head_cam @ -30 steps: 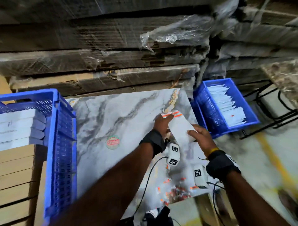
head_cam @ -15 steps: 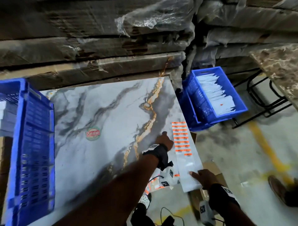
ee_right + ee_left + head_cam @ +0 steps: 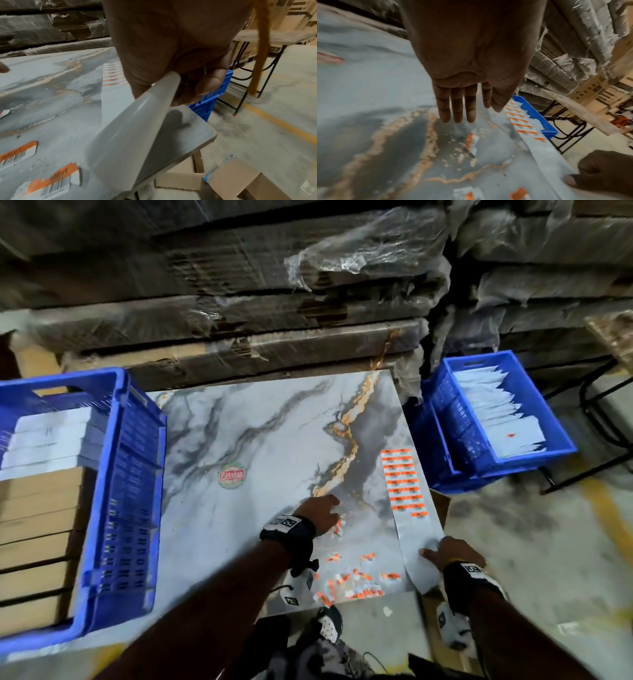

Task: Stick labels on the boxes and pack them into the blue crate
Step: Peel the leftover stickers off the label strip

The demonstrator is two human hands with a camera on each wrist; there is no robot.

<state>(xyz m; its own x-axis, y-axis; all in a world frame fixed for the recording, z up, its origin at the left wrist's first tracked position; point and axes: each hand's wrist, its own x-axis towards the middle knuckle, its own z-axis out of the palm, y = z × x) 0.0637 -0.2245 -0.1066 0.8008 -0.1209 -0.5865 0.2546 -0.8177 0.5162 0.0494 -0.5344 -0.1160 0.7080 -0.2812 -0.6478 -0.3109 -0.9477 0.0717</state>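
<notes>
A long white label sheet (image 3: 404, 484) with rows of orange labels lies along the right edge of the marble-patterned table (image 3: 239, 422). My right hand (image 3: 442, 553) pinches its blank near end, which curls up off the table in the right wrist view (image 3: 137, 128). My left hand (image 3: 322, 513) hovers with straight fingers (image 3: 458, 108) and holds nothing. It is just above a loose orange label (image 3: 471, 142). A blue crate (image 3: 130, 474) on the left holds stacked white and brown boxes (image 3: 44, 440).
Several loose peeled labels (image 3: 356, 580) litter the table's near edge. A second blue crate (image 3: 442, 419) with white packets stands lower at the right. An open cardboard box (image 3: 231, 180) sits on the floor below the table corner. Wrapped cardboard stacks (image 3: 274, 302) wall the back.
The sheet, held up by both hands a second ago, now lies along the table's right edge. My left hand has let go and moved left over the loose labels.
</notes>
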